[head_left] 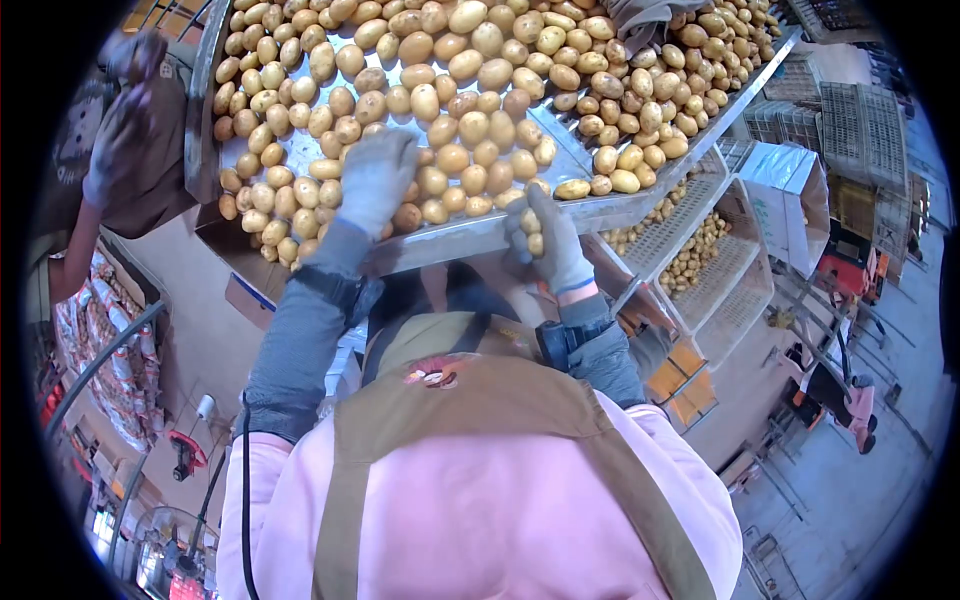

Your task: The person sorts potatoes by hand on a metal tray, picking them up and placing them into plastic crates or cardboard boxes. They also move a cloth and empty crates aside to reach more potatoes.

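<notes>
Many small yellow-brown potatoes [472, 128] lie spread over a metal sorting table [440, 245]. My left hand [378, 180], in a pale work glove, reaches over its near edge among the potatoes; its back faces me and its fingertips point down, so whether they grip one is hidden. Just off the front rim, my right hand [557, 240], also gloved, is closed around potatoes [534, 243], at least two of which show between thumb and fingers. Dark grey sleeves cover both forearms.
Left of the table, another person's gloved hand [122, 140] shows beside dark clothing. At right stand plastic crates [735, 300] holding potatoes, a box [785, 205] with a bluish-white covering and stacked crates [865, 130]. A grey cloth or sleeve [645, 18] overlies the far potatoes.
</notes>
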Demonstrator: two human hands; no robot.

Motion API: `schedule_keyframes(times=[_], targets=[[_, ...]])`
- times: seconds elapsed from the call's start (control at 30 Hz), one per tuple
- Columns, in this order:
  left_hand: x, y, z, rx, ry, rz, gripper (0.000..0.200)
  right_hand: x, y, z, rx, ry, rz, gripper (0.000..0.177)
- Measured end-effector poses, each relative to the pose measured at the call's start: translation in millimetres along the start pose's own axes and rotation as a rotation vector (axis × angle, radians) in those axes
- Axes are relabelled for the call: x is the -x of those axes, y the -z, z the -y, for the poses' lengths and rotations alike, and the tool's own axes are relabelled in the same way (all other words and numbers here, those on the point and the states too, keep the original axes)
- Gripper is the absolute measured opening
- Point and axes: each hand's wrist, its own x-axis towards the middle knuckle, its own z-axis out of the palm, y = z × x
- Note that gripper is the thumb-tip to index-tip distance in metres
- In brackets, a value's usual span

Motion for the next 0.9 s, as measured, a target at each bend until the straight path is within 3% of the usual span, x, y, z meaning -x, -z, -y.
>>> schedule_keyframes(times=[0.03, 0.13, 0.2, 0.27, 0.33, 0.4, 0.43, 0.47, 0.53, 0.6, 0.67, 0.73, 0.8, 0.83, 0.87, 0.9], targets=[[-19, 10, -12, -0.029, -0.082, -0.019, 0.021, 1, 3, -4, -0.115, -0.085, 0.021, 0.027], [-73, -17, -20, -0.11, -0.489, 0.067, 0.038, -8, -6, -4, -0.108, 0.005, 0.034, 0.027], [-98, -42, -21, -0.286, -0.477, 0.236, 0.041, -12, -25, 14, 0.0, 0.06, -0.018, 0.032], [-133, -25, -32, -0.263, -0.393, 0.58, 0.032, -16, -43, 24, 0.072, 0.127, -0.087, 0.032], [-143, 1, -25, -0.007, -0.139, 0.54, 0.028, -12, -39, 30, 0.115, 0.142, -0.06, 0.032], [-145, -6, 48, 0.806, -0.022, 0.238, 0.031, -5, -36, 32, 0.167, 0.154, -0.079, 0.03], [-136, 16, 78, 0.773, 0.042, 0.252, 0.031, -14, -29, 19, 0.188, 0.257, -0.075, 0.03], [-121, 39, 92, 0.739, 0.107, 0.269, 0.03, -14, -29, 18, 0.169, 0.185, -0.04, 0.031], [-68, 67, 43, 0.282, 0.287, 0.33, 0.026, -9, -31, 14, 0.143, 0.037, 0.034, 0.031], [-30, 37, 21, -0.077, -0.026, 0.508, 0.024, -18, -43, 2, 0.156, 0.025, 0.07, 0.032], [0, -10, 26, -0.178, -0.438, 0.242, 0.031, -23, -71, -2, 0.128, -0.004, 0.08, 0.032], [-11, -7, 5, -0.221, -0.282, 0.45, 0.036, -31, -82, -8, 0.228, 0.07, 0.128, 0.032], [-23, -11, 12, 0.027, -0.082, 0.586, 0.033, -39, -86, -8, 0.39, 0.226, 0.216, 0.035], [-22, -12, 18, 0.117, 0.0, 0.596, 0.034, -22, -106, 20, 0.249, -0.1, 0.161, 0.044], [-25, 2, 16, 0.202, 0.081, 0.604, 0.035, -31, -98, 11, 0.475, 0.138, 0.22, 0.046], [-10, 19, 9, 0.541, 0.168, 0.334, 0.041, -48, -77, -13, 0.687, 0.386, 0.273, 0.049]])
